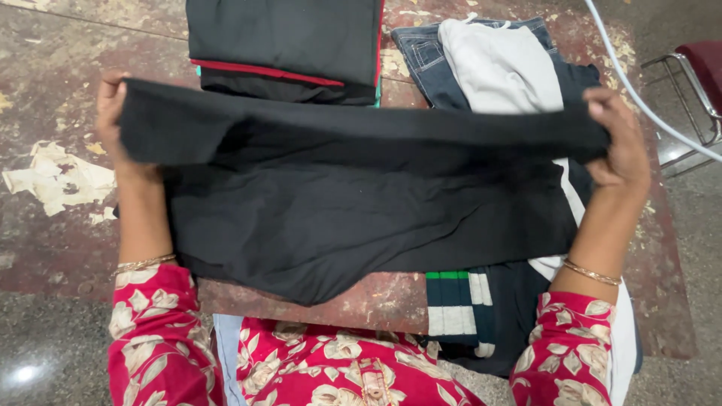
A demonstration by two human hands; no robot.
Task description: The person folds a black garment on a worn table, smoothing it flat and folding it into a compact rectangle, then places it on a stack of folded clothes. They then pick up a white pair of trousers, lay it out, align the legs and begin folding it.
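While the worn, reddish-brown painted table (45, 248) shows scuffs and a flake of pale torn paper (56, 180) at nine o'clock, the left hand (113, 113) sits at about ten o'clock, fingers curled shut over one end of a soft black knit garment (338, 203). That pinch lifts the upper edge into a taut band, apparently so the fold line stays straight while the lower part lies flat on the table. A thin gold bangle (143, 262) circles the left wrist above a red floral-print sleeve (150, 331).

At twelve o'clock lies a neat folded stack of dark cloth with a red trim stripe (286, 45), squared up just beyond the raised edge. The black garment itself fills the centre; its fabric looks matte, smooth and slightly limp, sagging in shallow creases between the two grips and ending in a curved hem near six o'clock.

Toward one o'clock rest folded blue denim jeans (421, 56) with a pale grey soft cloth (500, 68) laid on top. At five o'clock a navy piece with white and green stripes (455, 301) hangs over the table's edge.

At three o'clock the right hand (620, 143) is closed in a matching pinch on the garment's other end, holding it level. A white cable (639, 94) crosses the far corner beside a metal chair frame (696, 83).
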